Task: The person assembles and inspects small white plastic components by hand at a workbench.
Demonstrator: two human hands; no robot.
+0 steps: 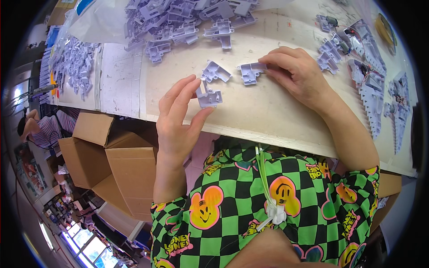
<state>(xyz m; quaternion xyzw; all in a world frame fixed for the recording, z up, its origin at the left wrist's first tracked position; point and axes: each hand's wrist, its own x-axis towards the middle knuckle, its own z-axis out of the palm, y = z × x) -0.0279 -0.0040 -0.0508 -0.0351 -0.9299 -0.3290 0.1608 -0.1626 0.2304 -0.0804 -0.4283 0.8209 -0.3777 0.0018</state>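
Observation:
My left hand (175, 109) pinches a pale lavender moulded plastic housing (210, 98) between thumb and fingertips, just above the near part of the table. With my right hand (297, 73) I grip the right end of a similar L-shaped plastic housing (251, 73); the contact is partly hidden behind the fingers. Between my hands, a little farther off, another plastic housing (216, 71) lies on the table, its open side with small posts facing up.
A big pile of matching housings (174, 22) covers the far table. Smaller plastic parts (76, 64) are heaped at left. On the right lie toothed assemblies (372, 98) with wires and motors, and a tape roll (385, 29). An open cardboard box (129, 174) stands below the table's left edge.

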